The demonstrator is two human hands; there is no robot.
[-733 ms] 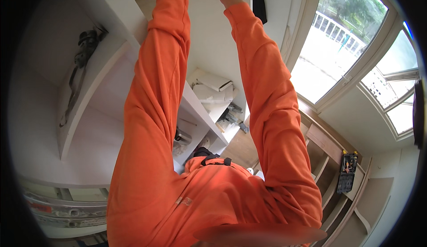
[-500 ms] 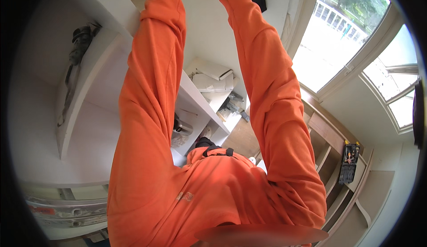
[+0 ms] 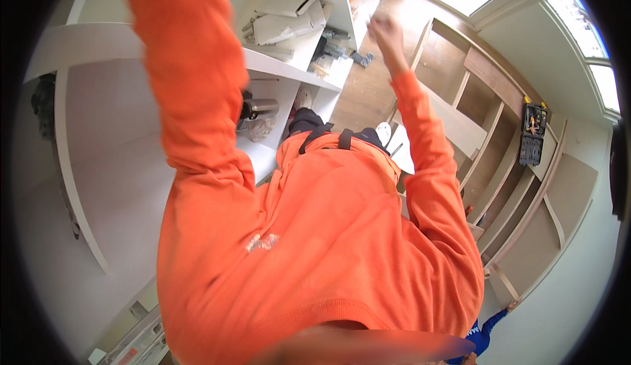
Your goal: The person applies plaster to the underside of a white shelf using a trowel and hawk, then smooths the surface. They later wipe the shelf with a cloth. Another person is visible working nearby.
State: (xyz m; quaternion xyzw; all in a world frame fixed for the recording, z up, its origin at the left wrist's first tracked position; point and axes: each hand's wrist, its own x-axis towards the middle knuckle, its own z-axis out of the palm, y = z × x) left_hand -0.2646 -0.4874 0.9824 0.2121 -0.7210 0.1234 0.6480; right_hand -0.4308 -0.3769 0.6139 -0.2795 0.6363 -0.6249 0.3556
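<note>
My left arm in its orange sleeve (image 3: 194,69) reaches up past the top left edge, so the left hand is out of view. It passes in front of a white shelf unit (image 3: 112,43). My right hand (image 3: 388,39) hangs in the air over the wooden floor, to the left of a large wooden frame (image 3: 496,105). Motion smears its fingers, and I see nothing clearly in it. Inside a white compartment by my left elbow lies a shiny metal cylinder (image 3: 261,108) next to a clear plastic bag (image 3: 261,130).
White boards (image 3: 289,26) and grey metal pieces (image 3: 335,43) lie on a low surface ahead. An open black tool case (image 3: 533,131) rests on the wooden frame at right. Another person's blue sleeve (image 3: 485,332) shows at lower right, a hand at a panel's edge.
Both arms were raised together toward the top. My right arm has come down and bent, bringing its hand into view. The left arm has swung left, and the view has shifted toward the floor.
</note>
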